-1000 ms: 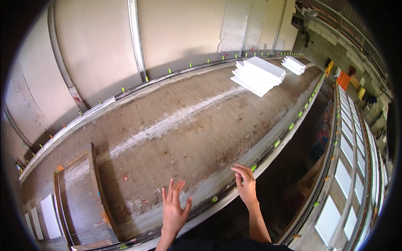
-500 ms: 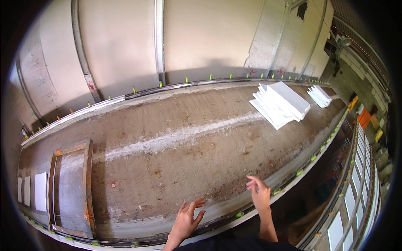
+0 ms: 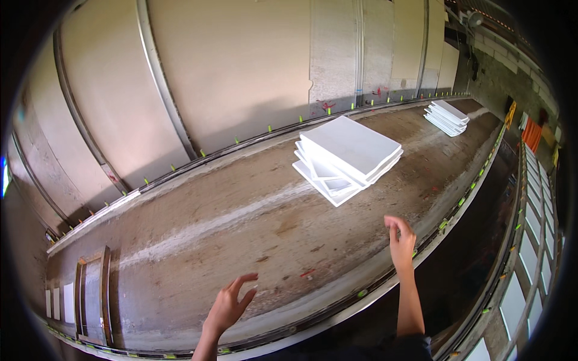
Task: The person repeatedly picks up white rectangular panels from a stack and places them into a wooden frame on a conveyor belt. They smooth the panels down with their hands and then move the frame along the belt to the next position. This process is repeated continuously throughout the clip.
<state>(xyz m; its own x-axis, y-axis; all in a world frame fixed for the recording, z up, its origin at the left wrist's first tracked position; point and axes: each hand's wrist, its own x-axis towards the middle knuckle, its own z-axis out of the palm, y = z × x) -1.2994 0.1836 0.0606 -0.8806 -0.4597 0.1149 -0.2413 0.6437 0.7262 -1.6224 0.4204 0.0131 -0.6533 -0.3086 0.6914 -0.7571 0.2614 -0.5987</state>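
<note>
My left hand point(image 3: 230, 302) hovers over the near side of a long, brown-stained table point(image 3: 198, 253), its fingers apart and nothing in them. Farther right, my right hand point(image 3: 401, 237) is raised above the table's near edge with fingers loosely bent, also holding nothing. Beyond both hands lies an uneven stack of white rectangular panels point(image 3: 349, 144), the upper ones turned at an angle to those beneath. Neither hand touches the stack. A smaller pile of white panels point(image 3: 447, 117) sits deeper along the table.
At the left end a wooden screen frame point(image 3: 105, 298) rests on the table beside flat white panels point(image 3: 69, 302). Yellow-green clips point(image 3: 362, 293) line both rails. Another long table with white panels point(image 3: 513, 304) stands to the right. Large boards point(image 3: 235, 60) lean behind.
The view has shifted rightward along the table, so the large stack looks nearer. My hands have spread farther apart, still empty.
</note>
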